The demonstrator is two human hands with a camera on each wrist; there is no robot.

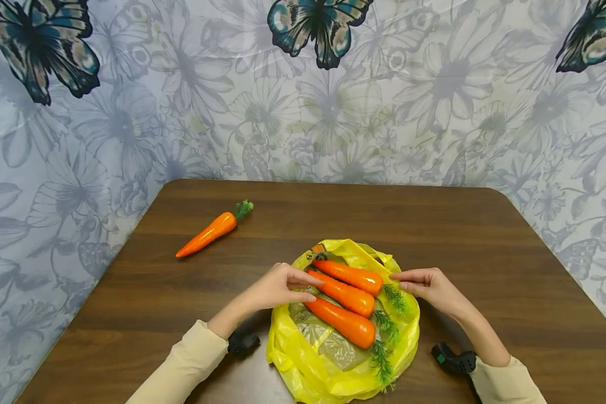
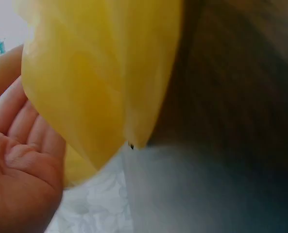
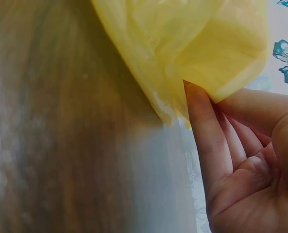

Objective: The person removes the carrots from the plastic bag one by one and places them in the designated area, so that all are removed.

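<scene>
Inside the bag point(image 1: 295, 365) lie 3 carrots point(image 1: 347, 295), the left hand point(image 1: 275, 287) loosely parted at their tips, the right hand point(image 1: 436, 287) pinching the bag; packing seems underway, so the 4th carrot point(image 1: 207, 234) likely needs fetching.

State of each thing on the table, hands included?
Yellow bag: open, mouth upward
Three carrots: side by side in the bag's mouth
Lone carrot: lying on the table, outside the bag
Left hand: by the three carrots' tips, grip unclear
Right hand: pinches the bag's rim
</scene>
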